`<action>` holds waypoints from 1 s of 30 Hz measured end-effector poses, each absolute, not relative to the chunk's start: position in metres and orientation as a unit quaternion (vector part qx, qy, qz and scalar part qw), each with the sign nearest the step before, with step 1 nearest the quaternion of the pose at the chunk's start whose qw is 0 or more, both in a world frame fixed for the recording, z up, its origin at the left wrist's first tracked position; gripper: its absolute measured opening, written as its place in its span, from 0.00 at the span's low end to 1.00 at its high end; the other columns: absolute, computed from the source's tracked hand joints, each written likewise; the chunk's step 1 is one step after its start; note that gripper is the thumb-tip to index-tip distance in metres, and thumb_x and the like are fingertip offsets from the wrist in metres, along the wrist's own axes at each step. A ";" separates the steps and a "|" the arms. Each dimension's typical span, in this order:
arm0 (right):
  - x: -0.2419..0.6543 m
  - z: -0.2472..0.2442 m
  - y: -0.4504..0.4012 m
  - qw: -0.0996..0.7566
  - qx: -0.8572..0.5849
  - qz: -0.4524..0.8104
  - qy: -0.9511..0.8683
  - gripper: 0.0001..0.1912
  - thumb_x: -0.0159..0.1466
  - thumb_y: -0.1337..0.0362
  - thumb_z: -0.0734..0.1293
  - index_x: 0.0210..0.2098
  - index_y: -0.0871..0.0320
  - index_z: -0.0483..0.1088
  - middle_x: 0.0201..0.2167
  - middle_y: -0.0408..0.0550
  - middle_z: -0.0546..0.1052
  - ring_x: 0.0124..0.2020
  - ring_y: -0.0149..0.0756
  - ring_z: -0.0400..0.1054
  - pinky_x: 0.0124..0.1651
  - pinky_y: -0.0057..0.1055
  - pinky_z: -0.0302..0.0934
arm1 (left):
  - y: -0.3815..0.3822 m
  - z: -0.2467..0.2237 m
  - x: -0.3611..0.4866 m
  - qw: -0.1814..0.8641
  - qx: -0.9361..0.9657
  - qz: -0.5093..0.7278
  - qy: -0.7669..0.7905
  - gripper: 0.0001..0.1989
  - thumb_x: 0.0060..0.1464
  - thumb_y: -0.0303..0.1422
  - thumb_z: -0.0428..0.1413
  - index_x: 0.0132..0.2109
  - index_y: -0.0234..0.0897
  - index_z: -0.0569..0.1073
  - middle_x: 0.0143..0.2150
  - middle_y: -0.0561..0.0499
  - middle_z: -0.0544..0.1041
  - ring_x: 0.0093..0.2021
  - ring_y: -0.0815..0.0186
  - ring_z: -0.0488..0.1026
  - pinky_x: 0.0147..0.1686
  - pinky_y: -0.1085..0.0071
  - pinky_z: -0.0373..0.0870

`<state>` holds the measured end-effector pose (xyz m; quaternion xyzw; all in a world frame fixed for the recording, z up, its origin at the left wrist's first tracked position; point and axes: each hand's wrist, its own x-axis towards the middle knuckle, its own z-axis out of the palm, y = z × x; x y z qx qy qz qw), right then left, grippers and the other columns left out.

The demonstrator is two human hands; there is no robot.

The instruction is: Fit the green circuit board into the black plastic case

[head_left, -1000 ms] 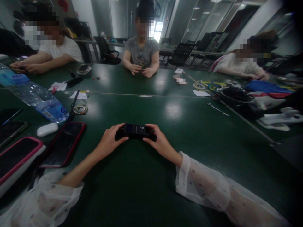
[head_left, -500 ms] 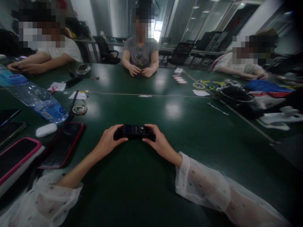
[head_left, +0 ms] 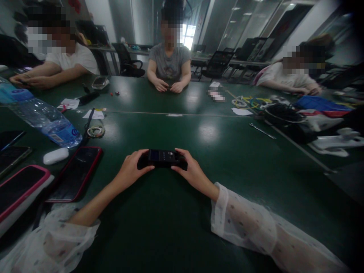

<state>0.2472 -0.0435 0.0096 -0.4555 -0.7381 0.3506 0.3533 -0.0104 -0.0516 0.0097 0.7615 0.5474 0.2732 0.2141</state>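
Between my two hands is a small black device (head_left: 162,157) with a dark screen on its left part and small white markings on its right part. My left hand (head_left: 135,163) grips its left end, thumb along the near side and fingers over the far side. Around its right end my right hand (head_left: 189,165) is closed in the same way. The device is level at the green table (head_left: 159,223); whether it rests on the surface I cannot tell. Its two ends are partly hidden by my fingers.
Left of my arm lie a red-edged phone (head_left: 75,174), a white case (head_left: 56,156), a pink-rimmed phone (head_left: 24,189) and a water bottle (head_left: 48,117). A wrench (head_left: 262,131) and cables (head_left: 250,101) are to the right. Several people sit across the table, one person (head_left: 170,62) directly opposite.
My hands and the black device stay practically where they were. Across the table, the people at the left and right have shifted their heads slightly.
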 end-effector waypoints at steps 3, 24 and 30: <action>0.248 0.008 -0.043 0.357 -0.452 0.356 -0.736 0.31 0.59 0.64 0.70 0.59 0.51 0.57 0.57 0.51 0.67 0.58 0.44 0.64 0.61 0.51 0.60 | -0.052 0.010 -0.010 0.213 0.764 0.273 0.545 0.28 0.54 0.46 0.58 0.59 0.42 0.62 0.56 0.44 0.71 0.55 0.53 0.69 0.53 0.50 0.65; 0.247 0.007 -0.041 0.383 -0.429 0.347 -0.741 0.27 0.59 0.67 0.70 0.56 0.50 0.59 0.54 0.49 0.69 0.57 0.42 0.65 0.60 0.48 0.60 | -0.053 0.013 -0.008 0.218 0.766 0.277 0.537 0.33 0.54 0.42 0.59 0.63 0.47 0.56 0.58 0.45 0.70 0.57 0.54 0.68 0.55 0.51 0.63; 0.248 0.004 -0.041 0.405 -0.424 0.355 -0.728 0.26 0.60 0.65 0.70 0.55 0.51 0.59 0.54 0.50 0.68 0.57 0.43 0.65 0.61 0.49 0.60 | -0.052 0.009 -0.010 0.210 0.768 0.274 0.539 0.29 0.55 0.40 0.59 0.61 0.44 0.60 0.59 0.44 0.69 0.57 0.53 0.68 0.55 0.50 0.64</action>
